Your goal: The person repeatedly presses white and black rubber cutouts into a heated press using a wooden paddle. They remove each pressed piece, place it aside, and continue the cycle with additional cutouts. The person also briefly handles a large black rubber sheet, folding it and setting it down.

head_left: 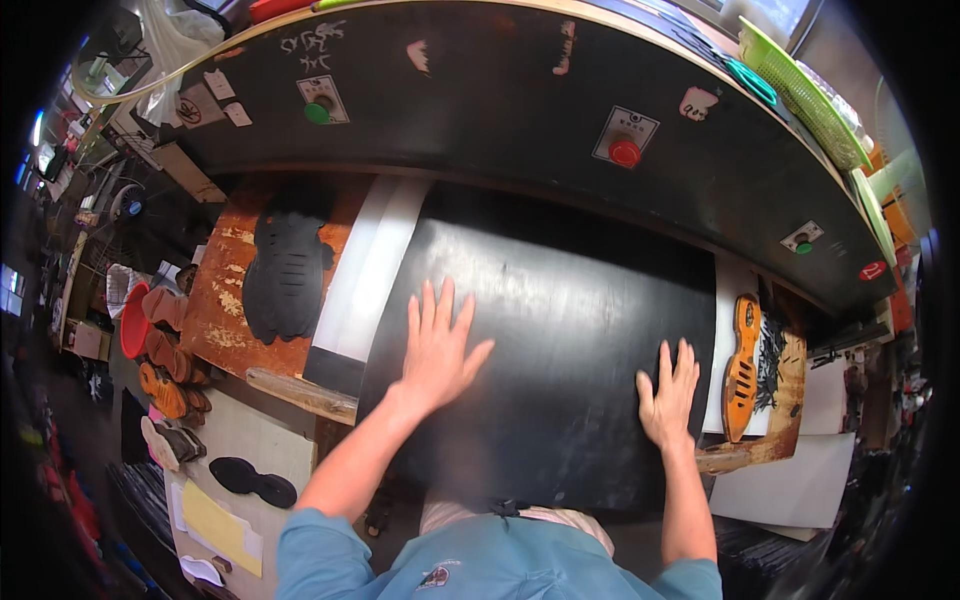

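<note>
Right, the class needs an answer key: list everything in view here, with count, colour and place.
Large sheet: 1, black, centre
White surface: count unclear, white, showing either side of the sheet
Slotted sole-shaped piece: 1, orange, right of the sheet
Strips: many, black, beside the orange piece
Flat cut pieces: count unclear, black, left on a brown board
Panel: 1, black, beyond the sheet
Buttons: 3, two green, one red, on the panel
Basket: 1, green, upper right
Paper: 1, yellow, lower left
Background clutter: uncountable, mixed colours, side edges
Shirt: 1, blue, bottom
Left hand, right hand: 2, bare, palms down over the sheet
</note>
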The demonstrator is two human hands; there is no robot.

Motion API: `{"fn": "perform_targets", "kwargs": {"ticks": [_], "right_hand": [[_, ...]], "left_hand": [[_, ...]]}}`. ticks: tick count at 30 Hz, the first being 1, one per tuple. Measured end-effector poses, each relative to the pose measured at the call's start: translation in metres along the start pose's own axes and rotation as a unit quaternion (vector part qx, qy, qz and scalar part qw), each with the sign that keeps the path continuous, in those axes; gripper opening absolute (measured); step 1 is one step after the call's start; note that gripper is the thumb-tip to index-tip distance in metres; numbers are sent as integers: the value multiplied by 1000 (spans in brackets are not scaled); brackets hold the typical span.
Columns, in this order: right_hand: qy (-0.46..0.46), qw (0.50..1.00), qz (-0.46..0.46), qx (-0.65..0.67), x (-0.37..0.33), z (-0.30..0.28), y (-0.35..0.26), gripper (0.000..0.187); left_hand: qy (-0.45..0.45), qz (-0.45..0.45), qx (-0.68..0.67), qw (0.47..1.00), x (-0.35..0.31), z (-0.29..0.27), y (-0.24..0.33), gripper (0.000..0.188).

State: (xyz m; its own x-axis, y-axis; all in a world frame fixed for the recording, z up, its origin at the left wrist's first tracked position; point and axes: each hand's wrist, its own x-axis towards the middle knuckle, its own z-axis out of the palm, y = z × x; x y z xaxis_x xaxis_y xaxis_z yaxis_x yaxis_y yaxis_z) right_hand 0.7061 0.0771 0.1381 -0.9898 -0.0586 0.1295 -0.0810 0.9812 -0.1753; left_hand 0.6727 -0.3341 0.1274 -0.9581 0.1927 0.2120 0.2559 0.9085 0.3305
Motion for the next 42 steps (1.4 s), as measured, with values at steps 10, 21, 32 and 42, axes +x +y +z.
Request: {"fn": "perform_targets", "kwargs": {"ticks": [10,21,32,42], "right_hand": [[68,996,63,-4,182,34,26,66],[176,958,-39,224,119,-22,82,53],[38,991,85,92,-50,-62,179,110],[51,915,177,359,-38,-79,171,94]], "left_hand": [[-1,-56,45,997,136,25,20,68],[12,-62,46,997,98,29,50,68],[37,-54,37,997,94,33,54,66],[31,-62,58,996,38,-7,-7,59]]}}
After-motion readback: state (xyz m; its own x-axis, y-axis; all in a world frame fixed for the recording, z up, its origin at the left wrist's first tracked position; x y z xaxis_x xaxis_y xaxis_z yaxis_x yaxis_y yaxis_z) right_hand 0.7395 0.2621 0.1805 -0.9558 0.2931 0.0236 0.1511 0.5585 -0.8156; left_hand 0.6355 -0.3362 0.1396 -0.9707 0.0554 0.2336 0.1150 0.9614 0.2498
